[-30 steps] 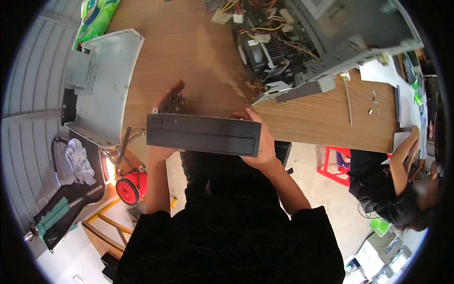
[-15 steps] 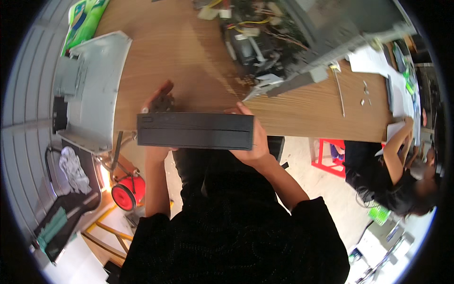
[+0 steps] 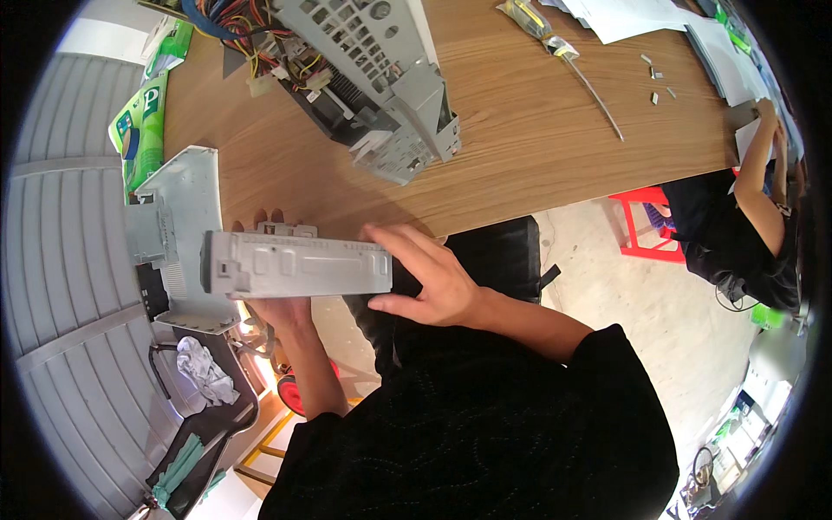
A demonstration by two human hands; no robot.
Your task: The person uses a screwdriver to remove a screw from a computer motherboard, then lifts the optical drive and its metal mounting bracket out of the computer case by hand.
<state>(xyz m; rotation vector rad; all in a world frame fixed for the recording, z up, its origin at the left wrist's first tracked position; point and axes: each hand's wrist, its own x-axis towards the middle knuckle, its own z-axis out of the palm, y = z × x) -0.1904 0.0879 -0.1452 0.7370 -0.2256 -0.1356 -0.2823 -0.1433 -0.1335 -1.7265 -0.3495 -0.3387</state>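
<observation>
An optical drive (image 3: 321, 269) with a silver metal case and a dark front at its left end is held level before my body, near the table's front edge. My left hand (image 3: 282, 314) supports it from below near the dark front, its fingertips showing past the far side. Beside those fingertips sits a small pale metal piece (image 3: 299, 230), partly hidden by the drive. My right hand (image 3: 438, 282) closes round the drive's right end, fingers on the far side and thumb on the near side. An open computer case (image 3: 381, 69) with loose cables stands beyond on the wooden table (image 3: 537, 139).
A grey metal side panel (image 3: 195, 199) lies at the left edge by green packets (image 3: 143, 139). Right of the case are a screwdriver (image 3: 550, 39), small metal bits (image 3: 654, 74) and papers (image 3: 624, 19). Another person (image 3: 724, 217) is at the far right near a red stool (image 3: 646, 247).
The drive has turned from its black front facing me to its metal side, and shifted left. My right hand has moved along its right end. The view has swung, with the computer case now further left.
</observation>
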